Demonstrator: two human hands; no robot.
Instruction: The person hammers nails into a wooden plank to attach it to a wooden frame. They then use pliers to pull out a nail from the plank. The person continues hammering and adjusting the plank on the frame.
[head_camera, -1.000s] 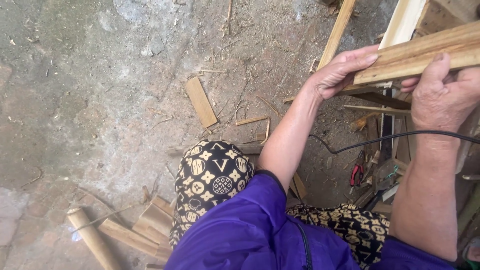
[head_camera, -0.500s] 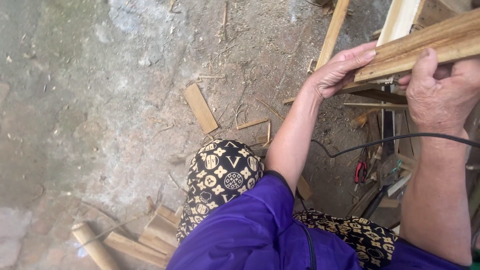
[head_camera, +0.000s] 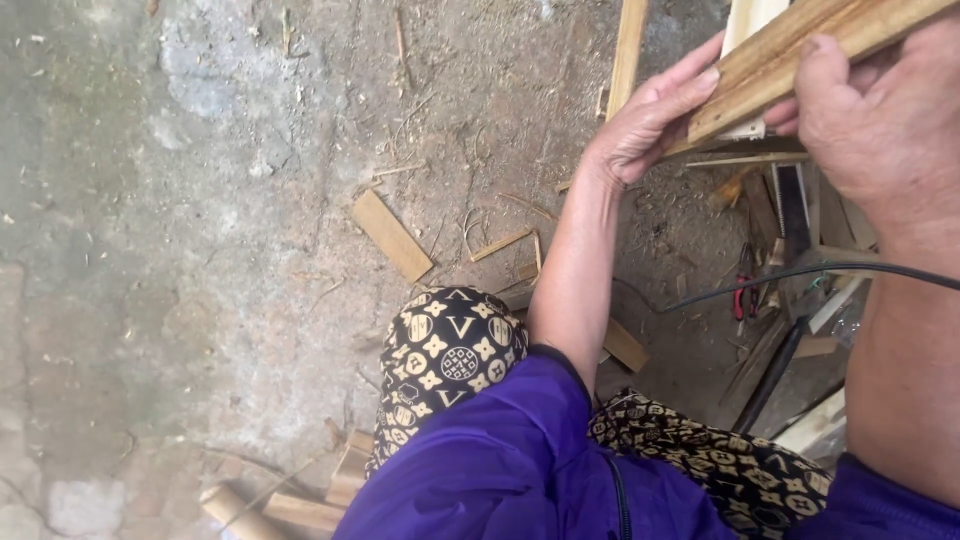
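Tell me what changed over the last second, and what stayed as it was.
The wooden strips and both hands rose toward the top right of the view, as the small offcut and the other scraps on the ground slid lower in the picture. The left hand still supports the strips' lower end and the right hand still grips them; nothing was let go. The black cable still crosses the right forearm.

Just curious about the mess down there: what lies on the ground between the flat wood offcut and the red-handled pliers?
In the head view, between the flat wood offcut and the red-handled pliers lie thin wood splinters on the dirt, and the person's left forearm crosses above that stretch.
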